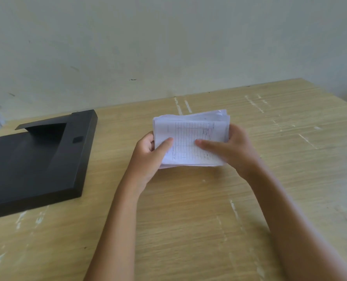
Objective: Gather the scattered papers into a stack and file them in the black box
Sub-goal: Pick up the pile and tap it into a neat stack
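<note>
Both hands are on the stack of papers (191, 138), which is held above the wooden table (189, 220), a little to the right of the middle. The left hand (148, 157) closes its grip on the left edge, thumb on the top sheet and fingers below; the right hand (229, 149) does the same on the right edge, with its thumb lying flat over the printed grid. So each grip is narrow and holds the paper.

I judge the stack to be light and soft — many thin sheets, not bound together. The far edges are not even, and some sheets stand out at the top right corner. Such sheets slide easily on each other, so a hold on one side only may let them fan out or fall. A hold on two opposite edges, thumbs pressing from above, seems the safe way, and a tap on the table would probably make the edges straight.

The black box (34, 159) lies at the left of the table, well apart from the papers. It is open — a flap stands up at its far side — and the dark inside shows no paper that I can see.
</note>
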Available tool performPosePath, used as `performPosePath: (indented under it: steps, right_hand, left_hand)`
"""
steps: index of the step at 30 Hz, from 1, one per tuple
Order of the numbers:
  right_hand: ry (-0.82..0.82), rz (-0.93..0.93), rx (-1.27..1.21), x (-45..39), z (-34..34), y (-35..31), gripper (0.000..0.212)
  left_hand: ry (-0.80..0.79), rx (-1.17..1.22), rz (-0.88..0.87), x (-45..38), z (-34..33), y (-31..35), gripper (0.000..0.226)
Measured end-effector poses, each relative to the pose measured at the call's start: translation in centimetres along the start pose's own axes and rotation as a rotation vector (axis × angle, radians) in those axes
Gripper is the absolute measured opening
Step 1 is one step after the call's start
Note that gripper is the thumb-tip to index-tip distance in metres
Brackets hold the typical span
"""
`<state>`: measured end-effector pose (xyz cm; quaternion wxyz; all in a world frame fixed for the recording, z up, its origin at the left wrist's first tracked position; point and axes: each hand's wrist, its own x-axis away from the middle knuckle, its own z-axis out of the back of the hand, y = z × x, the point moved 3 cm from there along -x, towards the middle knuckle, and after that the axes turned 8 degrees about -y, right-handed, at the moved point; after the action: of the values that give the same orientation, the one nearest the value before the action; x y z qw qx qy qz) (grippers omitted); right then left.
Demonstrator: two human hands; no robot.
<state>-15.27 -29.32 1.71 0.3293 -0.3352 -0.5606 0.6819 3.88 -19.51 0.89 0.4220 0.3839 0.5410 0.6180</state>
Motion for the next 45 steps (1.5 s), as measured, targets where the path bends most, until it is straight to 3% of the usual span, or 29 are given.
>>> performPosePath:
  steps: [5,12,16,20,23,28,30,32,35,40,45]
  right_hand:
    - [0.397,0.128,0.206,0.8,-1.2,-1.0,0.035]
    - [0.531,0.173,0.210,1.1,-1.7,-0.8,0.034]
    - [0.410,0.080,0.186,0.1,-2.6,0.9,0.026]
    - [0.312,0.059,0.218,-0.8,-2.5,2.2,0.023]
    - [0.273,0.028,0.268,-1.3,-2.4,2.5,0.025]
    - [0.248,0.002,0.226,-1.8,-1.8,3.0,0.023]
    - [0.223,-0.005,0.190,-1.8,-1.7,2.9,0.019]
    - [0.192,-0.012,0.142,-1.8,-1.7,3.0,0.016]
    - [0.161,0.032,0.118,-1.7,-1.8,3.2,0.014]
    - [0.093,0.106,0.114,-1.5,-1.5,3.2,0.013]
    - [0.065,0.126,0.127,-1.5,-1.6,2.9,0.008]
  left_hand:
    - [0.226,-0.241,-0.274,0.4,-1.1,1.0,0.023]
    - [0.232,-0.208,-0.354,0.5,-1.9,1.4,0.023]
    - [0.315,-0.325,-0.223,0.3,-2.2,0.2,0.035]
    - [0.341,-0.475,-0.149,0.5,-2.6,-0.7,0.015]
    - [0.359,-0.597,-0.161,0.3,-2.6,-1.3,0.019]
    - [0.306,-0.535,-0.125,0.6,-2.6,-1.5,0.024]
    - [0.369,-0.572,-0.227,1.6,-2.5,-0.5,0.047]
    - [0.502,-0.802,-0.450,3.0,-2.9,2.0,0.064]
    - [0.428,-1.127,-0.701,3.6,-4.7,5.8,0.068]
    - [0.232,-1.511,-0.478,1.2,-6.5,3.6,0.069]
    - [0.280,-1.555,-0.513,0.7,-6.2,3.4,0.054]
